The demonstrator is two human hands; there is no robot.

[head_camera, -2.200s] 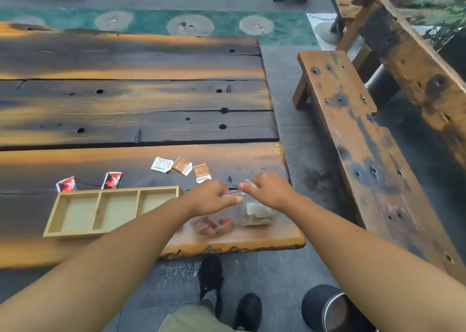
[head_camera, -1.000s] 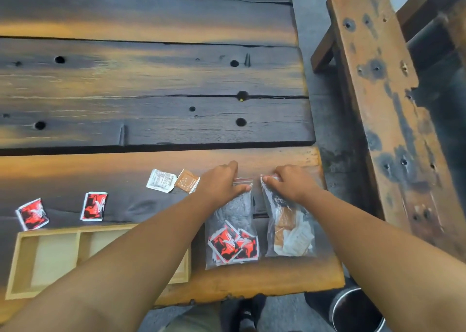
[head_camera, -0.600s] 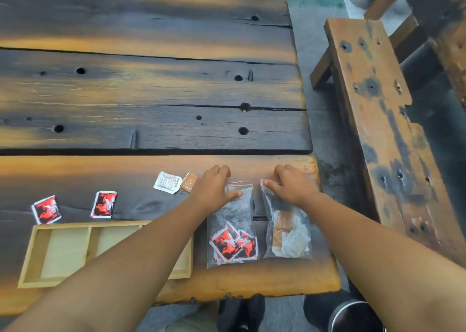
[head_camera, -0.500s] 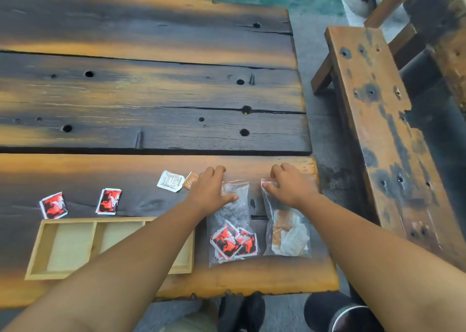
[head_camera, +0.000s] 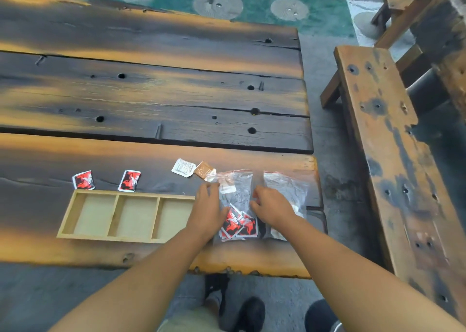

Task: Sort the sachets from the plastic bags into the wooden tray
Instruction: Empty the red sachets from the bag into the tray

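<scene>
Curling fingers of left hand (head_camera: pixel 209 210), right hand (head_camera: pixel 273 207) on clear plastic red-sachet bag (head_camera: pixel 239 188) right of pale wooden tray (head_camera: pixel 131 195); pinch unclear; nothing sorted.

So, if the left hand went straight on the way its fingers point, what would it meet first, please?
Probably the brown sachet, just beyond the fingertips of the left hand, by the bag top corner; height above the table is unclear.

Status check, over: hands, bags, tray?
Left hand and right hand both on red-sachet bag, grip unclear. Second bag lies beside it. Wooden tray holds nothing yet. Nothing in the way.
</scene>
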